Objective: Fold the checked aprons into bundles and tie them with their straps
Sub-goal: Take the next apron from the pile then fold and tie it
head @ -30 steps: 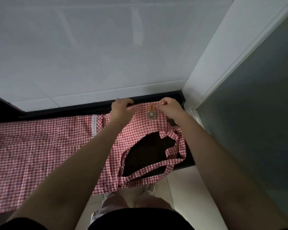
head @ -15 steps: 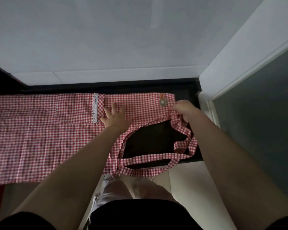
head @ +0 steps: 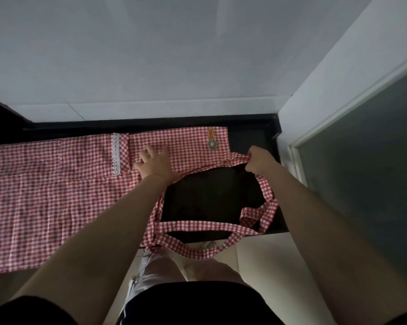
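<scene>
A red-and-white checked apron [head: 57, 195] lies spread flat along a black counter [head: 209, 198], with a white lace trim [head: 116, 153] and a small flower badge [head: 213, 144] near its right end. My left hand [head: 154, 164] lies flat on the cloth, fingers spread. My right hand [head: 258, 161] pinches the apron's strap [head: 265, 198] where it leaves the bib. The straps loop down over the counter's front edge, and one strap [head: 197, 249] hangs off it.
A white tiled wall [head: 150, 66] rises behind the counter. A white frame [head: 326, 90] and dark glass panel [head: 373, 172] close in the right side. Pale floor tiles [head: 256, 261] and my legs show below the counter edge.
Both hands let go of the bib's top edge. The left hand came down flat onto the cloth; the right hand moved right and took the strap. The apron now lies flatter.
</scene>
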